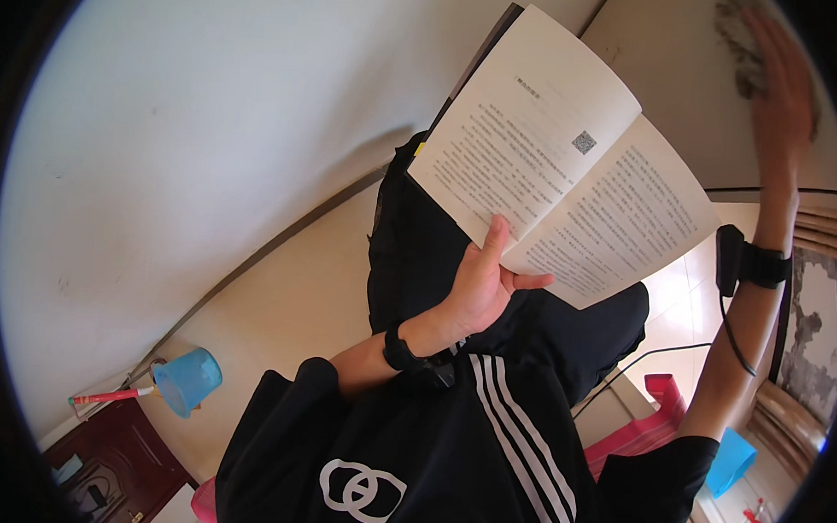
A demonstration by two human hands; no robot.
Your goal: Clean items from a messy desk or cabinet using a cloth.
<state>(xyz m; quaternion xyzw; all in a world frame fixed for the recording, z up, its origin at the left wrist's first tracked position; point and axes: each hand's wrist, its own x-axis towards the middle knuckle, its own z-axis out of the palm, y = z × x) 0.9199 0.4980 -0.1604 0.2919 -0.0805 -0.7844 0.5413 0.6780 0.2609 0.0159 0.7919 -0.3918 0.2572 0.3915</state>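
My left hand (484, 287) holds an open book (525, 118) from below, its thumb and little finger on the pages near the spine. Both pages carry printed text, and a square black-and-white code sits on the left page. Far up at the right, my right hand (782, 99) is raised against a pale flat surface. It presses a crumpled grey-brown cloth (741, 47) there; hand and cloth are blurred by motion. A black strap with a small device (750, 259) circles my right wrist, and a dark band (406, 349) is on the left one.
A white wall (212, 88) rises at the left. On the floor side stand a light blue bucket (188, 383) and a red-and-white stick (109, 398), near a dark red door (126, 463). A pink-red stool (643, 421) and a cable (650, 353) lie to the right.
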